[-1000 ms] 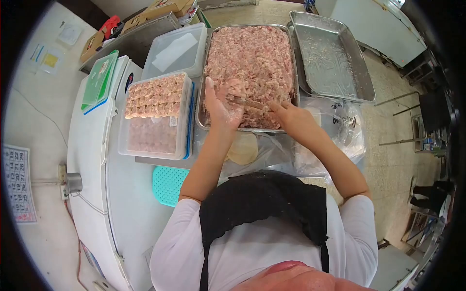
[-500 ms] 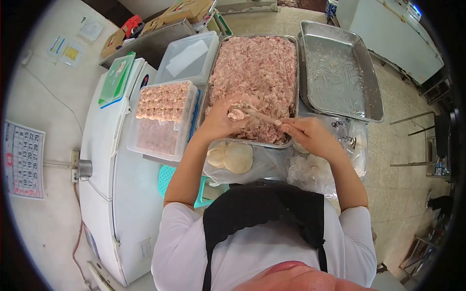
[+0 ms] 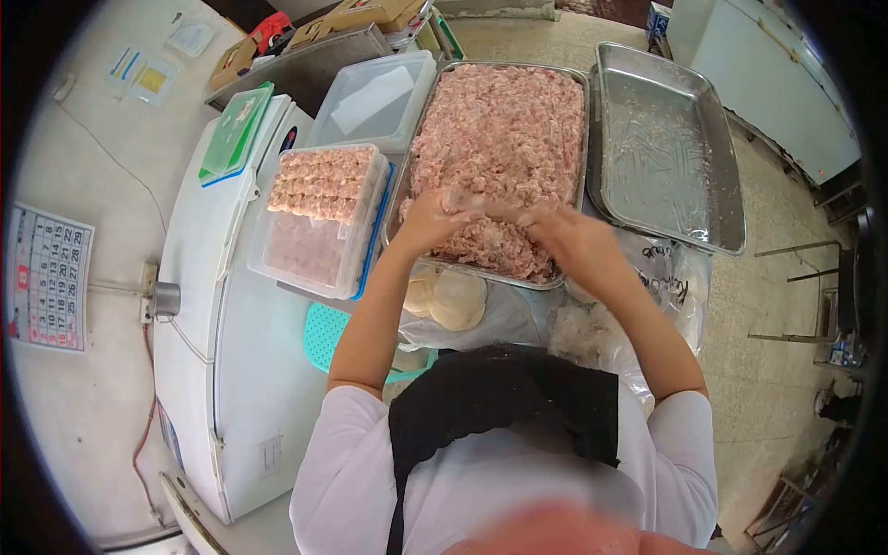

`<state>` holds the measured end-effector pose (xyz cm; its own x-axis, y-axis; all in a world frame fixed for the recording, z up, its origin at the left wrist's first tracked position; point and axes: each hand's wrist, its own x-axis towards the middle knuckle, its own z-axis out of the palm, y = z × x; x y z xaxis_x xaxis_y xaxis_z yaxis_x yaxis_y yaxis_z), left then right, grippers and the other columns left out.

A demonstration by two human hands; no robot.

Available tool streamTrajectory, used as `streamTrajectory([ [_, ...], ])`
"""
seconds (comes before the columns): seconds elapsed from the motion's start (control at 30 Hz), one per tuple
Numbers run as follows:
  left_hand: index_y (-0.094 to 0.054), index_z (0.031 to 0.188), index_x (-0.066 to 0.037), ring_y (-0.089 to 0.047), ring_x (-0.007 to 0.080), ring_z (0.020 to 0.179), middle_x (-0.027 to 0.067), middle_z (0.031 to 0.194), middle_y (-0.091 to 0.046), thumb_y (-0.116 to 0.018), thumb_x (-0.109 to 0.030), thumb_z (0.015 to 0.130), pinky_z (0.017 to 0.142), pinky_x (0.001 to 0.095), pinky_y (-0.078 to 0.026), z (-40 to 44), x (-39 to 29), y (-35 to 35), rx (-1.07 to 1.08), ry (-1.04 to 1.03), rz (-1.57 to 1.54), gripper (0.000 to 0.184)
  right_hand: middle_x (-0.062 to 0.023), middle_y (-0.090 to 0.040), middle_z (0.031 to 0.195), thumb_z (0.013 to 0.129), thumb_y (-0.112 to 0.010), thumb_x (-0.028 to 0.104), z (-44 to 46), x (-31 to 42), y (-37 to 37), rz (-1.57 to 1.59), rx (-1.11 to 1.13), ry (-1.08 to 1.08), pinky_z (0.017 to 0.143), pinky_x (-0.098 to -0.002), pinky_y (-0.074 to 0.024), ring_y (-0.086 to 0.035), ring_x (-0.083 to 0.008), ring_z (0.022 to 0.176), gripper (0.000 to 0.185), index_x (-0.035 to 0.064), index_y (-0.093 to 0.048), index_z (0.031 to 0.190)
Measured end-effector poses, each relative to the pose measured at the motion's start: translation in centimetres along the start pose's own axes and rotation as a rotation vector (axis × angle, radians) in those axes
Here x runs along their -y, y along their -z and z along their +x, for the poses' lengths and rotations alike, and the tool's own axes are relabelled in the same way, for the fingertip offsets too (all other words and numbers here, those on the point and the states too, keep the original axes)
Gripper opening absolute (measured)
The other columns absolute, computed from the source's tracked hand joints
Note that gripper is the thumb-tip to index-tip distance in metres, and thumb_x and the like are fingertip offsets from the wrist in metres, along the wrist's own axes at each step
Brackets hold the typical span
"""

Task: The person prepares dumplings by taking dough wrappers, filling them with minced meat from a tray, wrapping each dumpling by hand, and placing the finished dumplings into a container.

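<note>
Over the near half of a metal tray filled with minced meat (image 3: 499, 129) are both hands. My left hand (image 3: 439, 217) is curled, its fingers closed around something too small and blurred to name. My right hand (image 3: 575, 242) grips a thin stick-like spatula (image 3: 499, 211) that reaches across to the left hand. Round pale wrappers (image 3: 458, 301) lie on plastic just below the tray. On the left, a clear container (image 3: 310, 254) holds rows of shaped meat pieces (image 3: 319, 183).
An empty metal tray (image 3: 657, 157) is at the right. A lidded clear box (image 3: 375, 102) stands behind the container. Plastic bags (image 3: 592, 338) lie at the near right. A turquoise stool (image 3: 326, 335) and a white freezer (image 3: 194, 370) are to the left.
My left hand has turned from open-palmed to curled, and my right hand has moved closer to it with the spatula. The view has shifted, so the trays appear farther right.
</note>
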<state>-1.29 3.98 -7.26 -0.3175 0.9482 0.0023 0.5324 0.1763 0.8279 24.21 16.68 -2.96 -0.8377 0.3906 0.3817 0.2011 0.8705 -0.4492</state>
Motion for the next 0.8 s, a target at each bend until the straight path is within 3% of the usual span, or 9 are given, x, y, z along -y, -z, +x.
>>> streamTrajectory([
  [0.1,-0.064,0.112,-0.004,-0.063,0.0243,0.093,0.0152,0.106,-0.066,-0.077,-0.035,0.075,0.078,0.0371,-0.050,-0.6,-4.2,0.5,0.077,0.146,0.211,0.051,-0.0120,-0.061,0.081,0.091,-0.057,0.025,-0.8,-2.8,-3.1,-0.072,0.095,-0.055,0.065,-0.0443,-0.0506,-0.062,-0.0325,0.074,0.023,0.0117,-0.063,0.109],
  [0.2,-0.058,0.116,-0.005,-0.063,0.0189,0.091,0.0097,0.110,-0.063,-0.079,-0.025,0.074,0.082,0.0350,-0.050,-2.1,-1.8,0.6,-0.023,-0.022,0.063,0.052,-0.0130,-0.063,0.083,0.091,-0.057,0.024,-0.6,-3.2,0.2,-0.197,0.272,-0.188,0.069,-0.0414,-0.0506,-0.063,-0.0337,0.077,0.024,0.0086,-0.065,0.109],
  [0.3,-0.054,0.120,-0.005,-0.062,0.0180,0.094,0.0093,0.114,-0.060,-0.081,-0.022,0.072,0.085,0.0346,-0.049,-3.5,-7.2,1.6,-0.059,-0.199,0.081,0.057,-0.0181,-0.064,0.083,0.091,-0.057,0.021,-1.3,-1.7,3.7,0.097,0.106,-0.141,0.066,-0.0410,-0.0501,-0.064,-0.0338,0.077,0.025,0.0019,-0.066,0.104],
  [0.4,-0.057,0.118,-0.005,-0.061,0.0186,0.097,0.0097,0.112,-0.061,-0.082,-0.022,0.070,0.088,0.0341,-0.048,-3.6,-8.9,2.2,0.001,-0.373,0.110,0.056,-0.0208,-0.065,0.087,0.091,-0.059,0.022,-1.4,0.5,4.8,0.472,0.104,-0.086,0.069,-0.0402,-0.0494,-0.064,-0.0346,0.076,0.031,-0.0009,-0.065,0.110],
  [0.5,-0.061,0.112,-0.004,-0.061,0.0183,0.094,0.0089,0.107,-0.063,-0.082,-0.020,0.069,0.087,0.0331,-0.046,-3.7,-8.0,2.4,0.203,-0.282,0.005,0.050,-0.0206,-0.065,0.088,0.091,-0.059,0.023,-2.2,1.7,1.1,0.478,0.203,-0.027,0.069,-0.0378,-0.0493,-0.064,-0.0348,0.076,0.032,-0.0011,-0.064,0.112],
  [0.6,-0.063,0.105,-0.003,-0.059,0.0170,0.091,0.0079,0.100,-0.064,-0.082,-0.021,0.069,0.083,0.0322,-0.047,-4.0,-7.8,2.5,0.230,-0.111,0.058,0.044,-0.0161,-0.064,0.084,0.090,-0.060,0.027,-1.7,2.0,3.5,0.156,0.157,-0.034,0.067,-0.0406,-0.0504,-0.064,-0.0338,0.075,0.029,0.0036,-0.066,0.106],
  [0.7,-0.062,0.106,-0.002,-0.059,0.0171,0.090,0.0083,0.099,-0.063,-0.081,-0.022,0.070,0.082,0.0323,-0.047,-4.2,-4.1,2.2,-0.026,-0.207,0.191,0.046,-0.0117,-0.062,0.082,0.090,-0.059,0.031,-1.9,5.1,4.6,-0.132,0.101,-0.061,0.064,-0.0434,-0.0511,-0.064,-0.0318,0.074,0.027,0.0110,-0.067,0.106],
  [0.8,-0.061,0.112,-0.001,-0.060,0.0194,0.092,0.0098,0.104,-0.064,-0.081,-0.024,0.072,0.083,0.0331,-0.047,-4.2,-5.3,3.7,0.215,-0.175,0.042,0.051,-0.0113,-0.063,0.083,0.091,-0.058,0.031,-2.3,7.0,3.1,-0.183,0.098,-0.043,0.064,-0.0428,-0.0513,-0.064,-0.0315,0.075,0.027,0.0114,-0.066,0.108],
])
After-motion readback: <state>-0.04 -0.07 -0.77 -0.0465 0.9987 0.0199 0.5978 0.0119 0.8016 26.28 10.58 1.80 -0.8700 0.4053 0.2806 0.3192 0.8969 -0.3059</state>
